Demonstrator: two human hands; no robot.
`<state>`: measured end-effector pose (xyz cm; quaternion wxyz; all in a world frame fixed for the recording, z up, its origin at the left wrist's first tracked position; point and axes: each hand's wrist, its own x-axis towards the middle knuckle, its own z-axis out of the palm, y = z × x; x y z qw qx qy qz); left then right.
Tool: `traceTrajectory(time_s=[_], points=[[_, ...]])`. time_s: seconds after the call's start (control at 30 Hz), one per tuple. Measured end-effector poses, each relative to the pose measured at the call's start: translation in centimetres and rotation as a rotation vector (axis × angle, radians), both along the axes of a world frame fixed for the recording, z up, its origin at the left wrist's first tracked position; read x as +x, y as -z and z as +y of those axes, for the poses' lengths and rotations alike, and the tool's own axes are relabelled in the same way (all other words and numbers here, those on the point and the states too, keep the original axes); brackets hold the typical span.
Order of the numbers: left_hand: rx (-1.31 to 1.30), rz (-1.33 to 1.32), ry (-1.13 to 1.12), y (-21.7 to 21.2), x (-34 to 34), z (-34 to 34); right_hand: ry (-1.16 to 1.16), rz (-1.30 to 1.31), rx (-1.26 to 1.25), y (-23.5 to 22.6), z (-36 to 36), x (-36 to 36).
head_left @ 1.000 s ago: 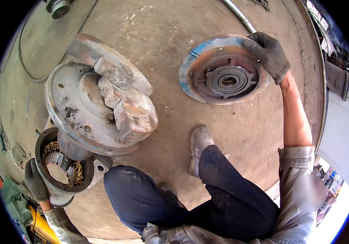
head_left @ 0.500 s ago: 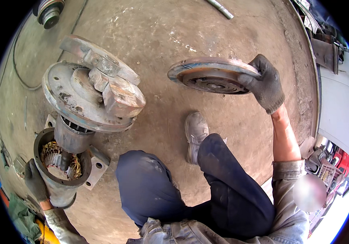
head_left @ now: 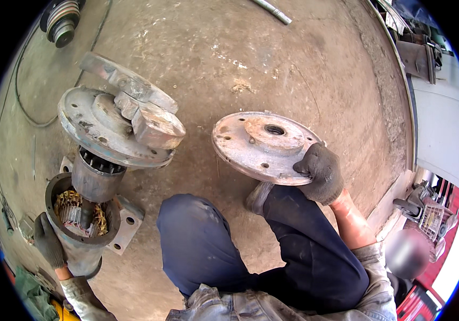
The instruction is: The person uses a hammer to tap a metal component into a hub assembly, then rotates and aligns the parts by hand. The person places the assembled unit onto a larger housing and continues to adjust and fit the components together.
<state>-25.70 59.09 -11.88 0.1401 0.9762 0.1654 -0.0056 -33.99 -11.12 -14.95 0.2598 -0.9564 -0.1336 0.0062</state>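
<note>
Right gloved hand grips round rusty metal end cover, carrying step; left gloved hand clasps grey cylindrical motor housing; cover likely needs aligning.

surface: concrete floor | on it: motor housing, metal pipe, pulley
</note>
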Motion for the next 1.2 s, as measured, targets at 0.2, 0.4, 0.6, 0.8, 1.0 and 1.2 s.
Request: traceTrajectory(time_s=[0.2,0.4,0.6,0.8,1.0,1.2], points=[[-0.053,-0.064,-0.151,0.4,0.0,0.3,-0.07,0.044,-0.061,0.2,1.0,-0.8],[-0.03,-0.121,-0.157,0.3,-0.2,1.3,-0.138,0.093,-0.145,0.8,1.7,-2.6],[0.013,-0.147,-0.081,0.6,-0.4,2.8,-0.204,0.077,-0.058,2.0,0.5,-4.2],[0.024,-0.258,-0.115,0.1,-1.3,3.5,-0.106,-0.039,0.017,2.7,0.2,-3.7],[0.105,-0.572,0.082,2.4,-6.5,-7.7,0.133,-0.119,0.174,2.8,-0.5,-3.0],[-0.083,-0.599,0.233,6.6,-15.7,-20.9,0.252,-0.163,0.226,0.7,-2.0,2.4]])
